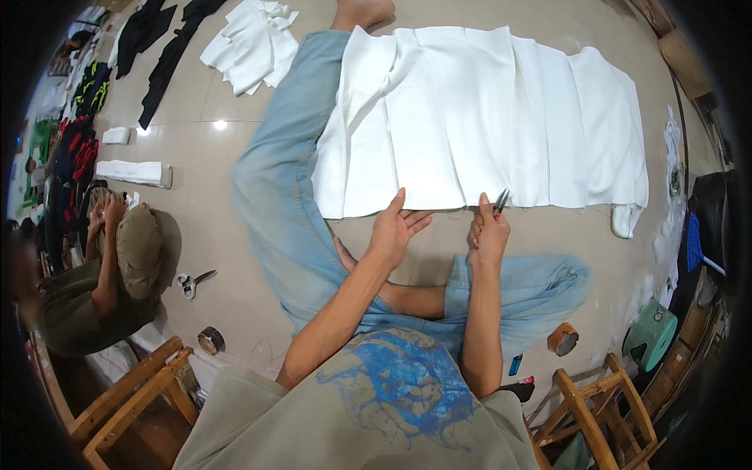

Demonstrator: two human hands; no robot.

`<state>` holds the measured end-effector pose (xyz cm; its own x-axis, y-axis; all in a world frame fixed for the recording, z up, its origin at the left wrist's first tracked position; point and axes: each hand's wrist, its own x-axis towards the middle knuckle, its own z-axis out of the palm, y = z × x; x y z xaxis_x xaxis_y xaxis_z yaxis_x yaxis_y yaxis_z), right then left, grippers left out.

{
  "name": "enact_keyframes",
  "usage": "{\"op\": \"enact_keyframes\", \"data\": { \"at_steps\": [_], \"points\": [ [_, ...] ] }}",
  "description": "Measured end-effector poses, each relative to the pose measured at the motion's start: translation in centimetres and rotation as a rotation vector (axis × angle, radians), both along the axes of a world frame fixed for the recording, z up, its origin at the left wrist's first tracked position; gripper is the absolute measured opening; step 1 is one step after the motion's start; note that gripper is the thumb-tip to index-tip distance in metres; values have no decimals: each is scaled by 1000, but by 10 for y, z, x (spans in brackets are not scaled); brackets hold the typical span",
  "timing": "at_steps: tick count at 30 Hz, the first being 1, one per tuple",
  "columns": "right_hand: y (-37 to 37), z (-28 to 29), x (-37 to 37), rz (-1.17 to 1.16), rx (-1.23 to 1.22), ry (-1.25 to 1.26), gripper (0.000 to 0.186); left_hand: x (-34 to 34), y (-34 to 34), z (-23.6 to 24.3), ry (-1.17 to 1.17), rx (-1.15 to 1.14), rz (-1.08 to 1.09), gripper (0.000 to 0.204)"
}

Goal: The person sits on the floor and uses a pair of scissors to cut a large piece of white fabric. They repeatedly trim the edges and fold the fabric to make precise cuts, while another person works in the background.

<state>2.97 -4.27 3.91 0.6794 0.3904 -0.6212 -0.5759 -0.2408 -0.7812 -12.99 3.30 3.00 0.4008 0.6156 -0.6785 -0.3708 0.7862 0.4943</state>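
Note:
A row of overlapping white fabric panels lies on the floor in front of me, with loose threads along its near edge. My left hand is turned palm up at that edge, its thumb resting on the cloth and its fingers apart. To its right, my right hand is closed around small dark-bladed snips, which point up over the fabric's edge. My legs in jeans are bent on the floor, the left one stretched along the fabric's left side.
At left are a seated co-worker, scissors, a tape roll, white bundles, a white pile and black pieces. Wooden stools stand either side behind me. A brown roll and green object sit at right.

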Motion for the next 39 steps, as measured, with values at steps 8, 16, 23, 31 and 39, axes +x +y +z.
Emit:
{"op": "enact_keyframes", "data": {
  "at_steps": [8,16,23,31,39],
  "points": [
    [-13,10,-19,-23,-46,-96,32,-37,6,-6,143,10,-154,54],
    [1,21,-107,154,55,301,26,-36,1,-4,307,188,-234,41],
    [15,5,-109,110,138,378,24,-37,-5,-9,369,299,-197,40],
    [-1,-6,-105,142,117,418,25,-44,-7,-6,353,228,-213,38],
    [-18,11,-100,194,19,396,37,-41,-9,4,405,175,-187,35]
  ]
}}
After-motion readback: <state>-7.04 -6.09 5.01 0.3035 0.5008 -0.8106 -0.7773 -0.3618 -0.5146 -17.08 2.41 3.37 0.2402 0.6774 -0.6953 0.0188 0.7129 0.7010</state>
